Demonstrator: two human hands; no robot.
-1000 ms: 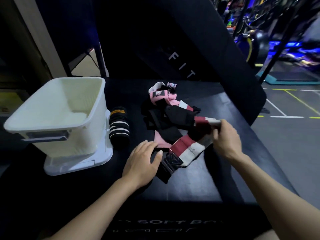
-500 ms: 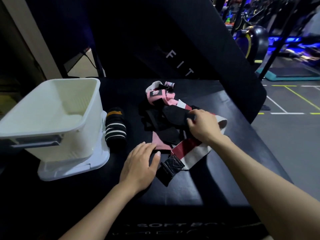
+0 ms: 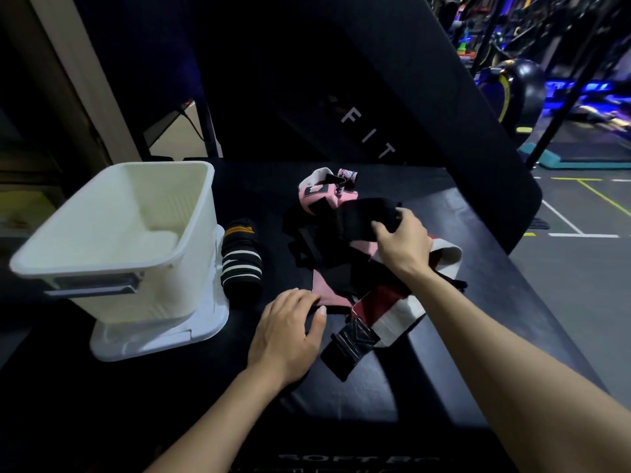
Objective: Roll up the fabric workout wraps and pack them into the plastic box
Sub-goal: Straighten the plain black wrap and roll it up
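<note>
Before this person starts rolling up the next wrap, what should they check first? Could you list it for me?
1. Right hand has hold of one wrap: ok, fingers curl on the black wrap.
2. That wrap is free of the pile: not ok, it lies tangled with the pink wrap and the red and white wrap.
3. Left hand steadies the pile: ok, resting flat at its near edge.
4. Plastic box open, within reach: ok.
5. Rolled striped wrap packed: not ok, beside the box.
</note>
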